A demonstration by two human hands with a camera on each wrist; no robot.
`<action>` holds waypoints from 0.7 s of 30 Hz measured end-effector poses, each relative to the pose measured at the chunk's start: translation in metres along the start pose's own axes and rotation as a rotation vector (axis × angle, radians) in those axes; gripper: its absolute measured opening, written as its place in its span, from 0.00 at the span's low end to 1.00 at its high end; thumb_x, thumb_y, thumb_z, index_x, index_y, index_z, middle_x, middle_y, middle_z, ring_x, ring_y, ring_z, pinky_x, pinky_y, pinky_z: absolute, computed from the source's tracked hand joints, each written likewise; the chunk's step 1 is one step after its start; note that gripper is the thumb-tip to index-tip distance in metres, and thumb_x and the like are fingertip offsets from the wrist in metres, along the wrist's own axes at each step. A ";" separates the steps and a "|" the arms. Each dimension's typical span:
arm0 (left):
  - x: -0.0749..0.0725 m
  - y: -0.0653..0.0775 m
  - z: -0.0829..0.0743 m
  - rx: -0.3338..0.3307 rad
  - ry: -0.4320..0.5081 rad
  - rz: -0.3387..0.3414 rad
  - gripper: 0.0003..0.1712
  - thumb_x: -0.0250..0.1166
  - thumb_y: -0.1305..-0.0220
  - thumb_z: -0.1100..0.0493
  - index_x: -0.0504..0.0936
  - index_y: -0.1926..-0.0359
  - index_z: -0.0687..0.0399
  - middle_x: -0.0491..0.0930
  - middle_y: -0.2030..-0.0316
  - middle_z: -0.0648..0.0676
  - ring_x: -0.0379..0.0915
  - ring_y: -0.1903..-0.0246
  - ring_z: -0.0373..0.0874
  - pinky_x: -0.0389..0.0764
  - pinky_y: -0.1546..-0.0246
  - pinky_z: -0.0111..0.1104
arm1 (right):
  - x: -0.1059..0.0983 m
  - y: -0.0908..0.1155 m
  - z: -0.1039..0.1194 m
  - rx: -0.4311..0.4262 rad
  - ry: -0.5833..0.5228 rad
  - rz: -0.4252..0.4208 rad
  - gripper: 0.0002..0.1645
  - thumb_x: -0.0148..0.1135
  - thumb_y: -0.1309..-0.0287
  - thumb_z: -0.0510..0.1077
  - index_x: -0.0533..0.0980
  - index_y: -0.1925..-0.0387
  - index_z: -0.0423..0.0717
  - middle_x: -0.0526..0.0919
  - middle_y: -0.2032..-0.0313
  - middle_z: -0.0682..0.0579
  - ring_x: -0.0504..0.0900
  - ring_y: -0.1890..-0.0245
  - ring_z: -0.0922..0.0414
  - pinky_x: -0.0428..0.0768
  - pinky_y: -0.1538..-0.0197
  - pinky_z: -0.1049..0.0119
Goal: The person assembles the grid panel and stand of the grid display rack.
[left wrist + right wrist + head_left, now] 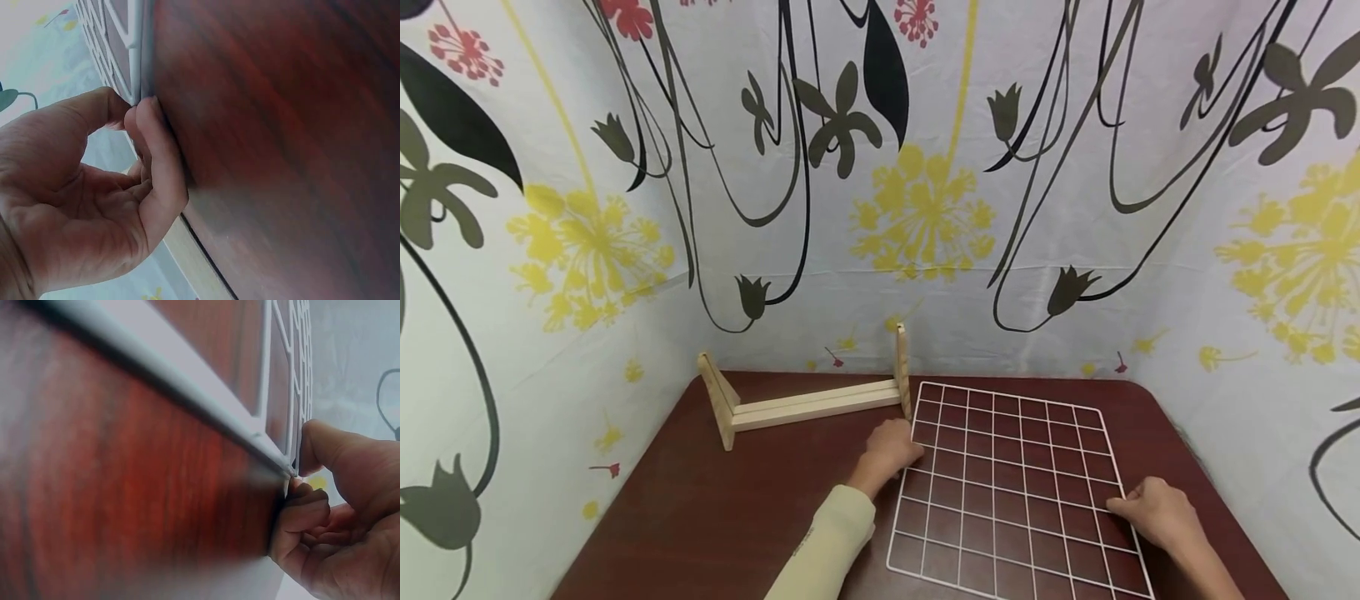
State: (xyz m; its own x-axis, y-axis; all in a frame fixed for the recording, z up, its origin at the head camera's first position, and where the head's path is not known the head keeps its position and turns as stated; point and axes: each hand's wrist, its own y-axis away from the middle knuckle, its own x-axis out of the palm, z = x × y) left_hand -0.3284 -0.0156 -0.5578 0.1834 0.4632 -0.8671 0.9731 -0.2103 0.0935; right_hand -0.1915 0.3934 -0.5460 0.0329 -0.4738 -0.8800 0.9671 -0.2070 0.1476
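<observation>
A white wire grid panel (1007, 487) lies on the dark red table, its near right corner cut off by the bottom of the head view. My left hand (889, 454) pinches its left edge between thumb and fingers; the left wrist view shows the fingertips (149, 112) under the rim wire. On the opposite edge, my right hand (1157, 512) pinches the rim wire (206, 394), with the thumb above and curled fingers below. Left of the panel stands a pale wooden frame (816, 406), two upright end pieces joined by a crossbar; its right upright is close to the panel's far left corner.
The dark red tabletop (700, 517) extends to the left of the panel and ends at a rounded far right corner. A white cloth (940, 325) with printed flowers and stems hangs behind the table and along both sides.
</observation>
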 end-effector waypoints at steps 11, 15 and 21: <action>-0.013 0.009 0.001 -0.004 0.118 0.061 0.11 0.66 0.40 0.60 0.77 0.78 0.56 0.80 0.77 0.58 0.77 0.91 0.48 0.78 0.90 0.37 | -0.001 0.000 0.001 -0.024 -0.019 -0.033 0.22 0.74 0.46 0.56 0.73 0.83 0.51 0.72 0.82 0.58 0.70 0.77 0.57 0.69 0.70 0.63; -0.005 -0.002 0.013 0.007 0.155 0.089 0.12 0.67 0.40 0.58 0.77 0.77 0.56 0.80 0.78 0.58 0.78 0.90 0.48 0.80 0.89 0.37 | 0.002 0.004 -0.001 -0.034 -0.028 -0.046 0.20 0.73 0.45 0.55 0.76 0.80 0.48 0.75 0.81 0.56 0.71 0.76 0.57 0.69 0.70 0.62; 0.002 -0.008 0.022 0.064 0.144 0.039 0.22 0.67 0.41 0.53 0.67 0.86 0.46 0.67 0.90 0.45 0.68 0.91 0.41 0.72 0.87 0.35 | 0.000 0.007 -0.002 -0.042 -0.044 -0.041 0.19 0.72 0.43 0.54 0.77 0.79 0.48 0.76 0.83 0.57 0.73 0.78 0.58 0.70 0.71 0.63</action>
State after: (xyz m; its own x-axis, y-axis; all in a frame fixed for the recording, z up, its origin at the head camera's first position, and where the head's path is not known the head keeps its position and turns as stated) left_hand -0.3391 -0.0321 -0.5717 0.2439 0.5715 -0.7835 0.9547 -0.2833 0.0906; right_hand -0.1846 0.3935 -0.5457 -0.0169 -0.5028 -0.8642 0.9773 -0.1909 0.0920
